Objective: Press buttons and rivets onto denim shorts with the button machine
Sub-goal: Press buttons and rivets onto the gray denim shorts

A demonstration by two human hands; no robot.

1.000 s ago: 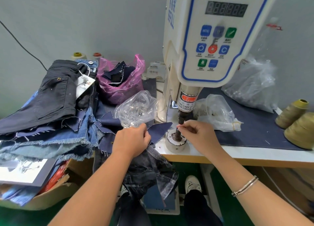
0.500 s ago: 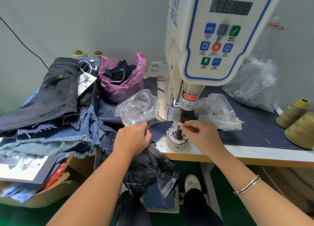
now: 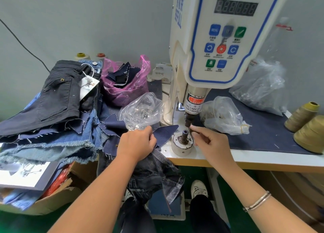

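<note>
The white button machine (image 3: 219, 40) stands on the table, its dark punch (image 3: 189, 121) hanging over a round lower die (image 3: 182, 142) with a short post. My right hand (image 3: 210, 141) sits just right of the die, thumb and forefinger pinching a small metal piece near the punch tip. My left hand (image 3: 138, 143) grips dark denim shorts (image 3: 157, 176) that hang off the table's front edge, with a navy fabric flap (image 3: 166, 133) pointing at the die.
A clear bag of metal buttons (image 3: 142, 112) lies left of the machine, another clear bag (image 3: 224, 117) to its right. Stacked denim shorts (image 3: 52, 110) and a pink bag of scraps (image 3: 126, 82) fill the left. Thread cones (image 3: 305, 120) stand far right.
My right hand has drawn back to the right off the die post, which now shows bare. The left hand has stayed on the denim.
</note>
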